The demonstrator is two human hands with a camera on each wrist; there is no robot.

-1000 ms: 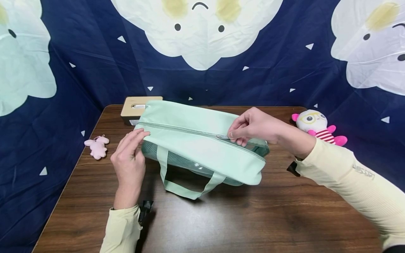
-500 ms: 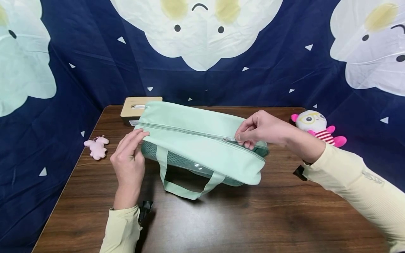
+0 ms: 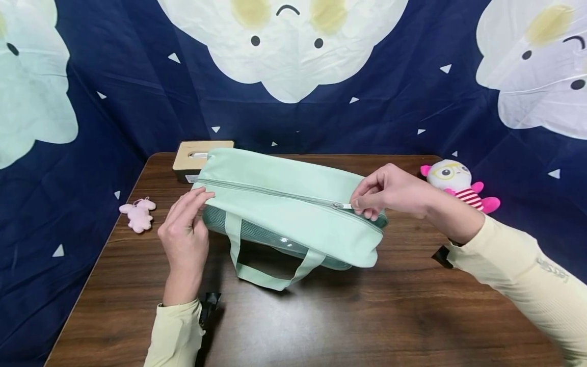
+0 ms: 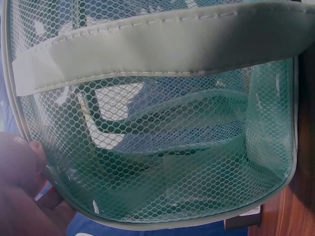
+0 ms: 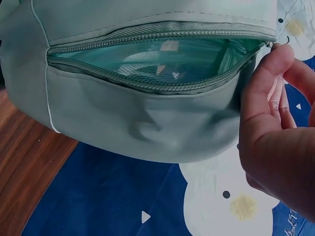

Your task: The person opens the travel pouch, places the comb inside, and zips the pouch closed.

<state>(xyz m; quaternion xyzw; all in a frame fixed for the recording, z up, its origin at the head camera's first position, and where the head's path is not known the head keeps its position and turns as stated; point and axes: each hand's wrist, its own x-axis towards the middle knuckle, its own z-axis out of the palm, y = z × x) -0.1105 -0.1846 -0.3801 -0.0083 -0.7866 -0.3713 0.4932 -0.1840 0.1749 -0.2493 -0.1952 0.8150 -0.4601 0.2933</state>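
A dark wooden table [image 3: 367, 316] stands against a navy cloth backdrop [image 3: 137, 102]. The backdrop is printed with white cloud faces [image 3: 284, 46].

I see a mint-green bag [image 3: 284, 204] with a darker green mesh side [image 4: 162, 147], on a dark brown wood-grain table [image 3: 367, 316]. The backdrop [image 3: 151, 102] is navy with white triangles and white clouds blotched yellow. One toy [image 3: 137, 214] is pale pink; the other [image 3: 458, 186] is white, pink and red-striped.
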